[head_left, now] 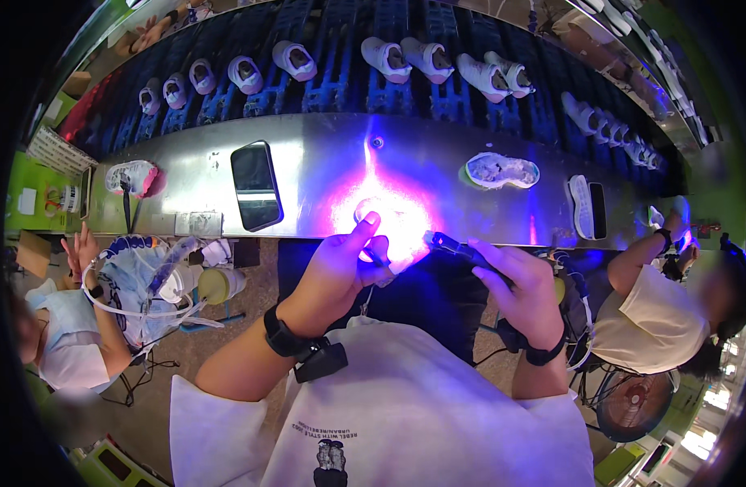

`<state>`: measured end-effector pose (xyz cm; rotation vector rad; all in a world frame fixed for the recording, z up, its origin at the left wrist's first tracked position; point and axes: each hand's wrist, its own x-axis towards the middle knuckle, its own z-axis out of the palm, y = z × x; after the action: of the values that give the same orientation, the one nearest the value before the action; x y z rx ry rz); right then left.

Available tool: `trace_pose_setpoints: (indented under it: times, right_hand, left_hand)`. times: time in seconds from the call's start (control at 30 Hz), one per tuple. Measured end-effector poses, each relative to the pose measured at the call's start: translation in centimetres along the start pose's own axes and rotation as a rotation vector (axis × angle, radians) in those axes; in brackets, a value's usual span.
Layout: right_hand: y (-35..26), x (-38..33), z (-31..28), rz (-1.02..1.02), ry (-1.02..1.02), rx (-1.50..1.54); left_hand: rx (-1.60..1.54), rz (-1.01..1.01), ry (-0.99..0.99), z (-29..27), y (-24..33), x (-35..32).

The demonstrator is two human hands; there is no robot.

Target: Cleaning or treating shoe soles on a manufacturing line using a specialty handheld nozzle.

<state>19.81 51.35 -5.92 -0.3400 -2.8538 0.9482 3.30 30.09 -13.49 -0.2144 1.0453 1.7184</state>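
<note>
My right hand (523, 284) grips a slim black ultraviolet torch (458, 248) with its lit end pointing left. Its violet-white glare falls beside my left hand (336, 272), whose thumb is raised and fingers are curled round an object washed out by the light. What that object is, I cannot make out. Both hands are over the near edge of the metal bench (324, 154). Left of the glare lies a black phone (257, 187). To the right, a white shoe sole (503, 170) rests on the bench.
Beyond the bench runs a blue conveyor (336, 61) carrying several white shoes (294, 61). A pink-and-white shoe part (132, 176) with a dark-handled brush (127, 204) lies at the left. Another sole (582, 207) and phone (598, 211) are at the right. Co-workers sit on both sides.
</note>
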Motion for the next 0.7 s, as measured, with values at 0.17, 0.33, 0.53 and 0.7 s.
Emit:
trace_pose_setpoints:
  times: [0.17,0.33,0.53,0.7]
  right_hand:
    - [0.9,0.7,-0.6,-0.044,0.035,-0.015]
    - [1.8,0.6,-1.1,-0.023,0.013,0.0]
    - [2.2,0.5,-0.5,0.0,0.037,0.066]
    - [1.5,0.7,0.5,-0.026,0.075,0.099]
  left_hand:
    - [-0.193,-0.11,0.037,2.5,0.9,-0.2]
    - [-0.395,-0.236,-0.112,1.0,-0.3,0.9]
    - [-0.627,-0.495,-0.269,0.6,-0.9,1.4]
    - [-0.857,-0.621,-0.345,0.6,-1.2,0.9]
